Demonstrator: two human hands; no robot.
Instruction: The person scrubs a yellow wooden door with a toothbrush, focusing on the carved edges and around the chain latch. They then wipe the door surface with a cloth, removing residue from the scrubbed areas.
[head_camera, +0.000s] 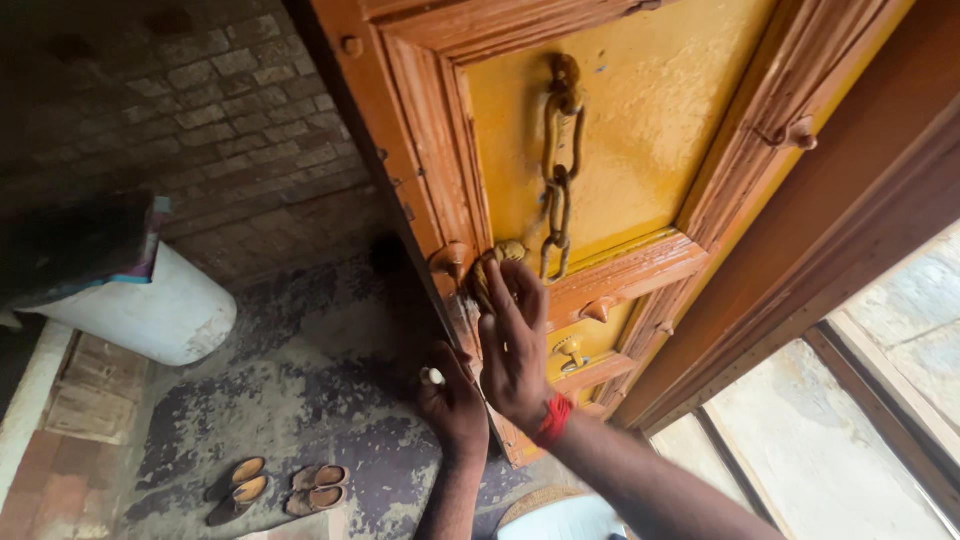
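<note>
Brick-walled doorway, both hands on the door (640, 150).
Right hand (515, 345) lies flat and open by the chain (558, 170); left hand (452, 400) curls round the door's edge, where fingers could get pinched.

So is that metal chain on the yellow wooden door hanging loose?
Yes, the metal chain dangles freely down the yellow wooden door, just above the right hand.

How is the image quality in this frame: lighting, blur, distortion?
Head view: door brightly lit with slight sheen; brick wall upper left in deep shadow; right hand slightly soft, left hand dim at the door's edge; frame lines lean from wide-angle tilt.
</note>
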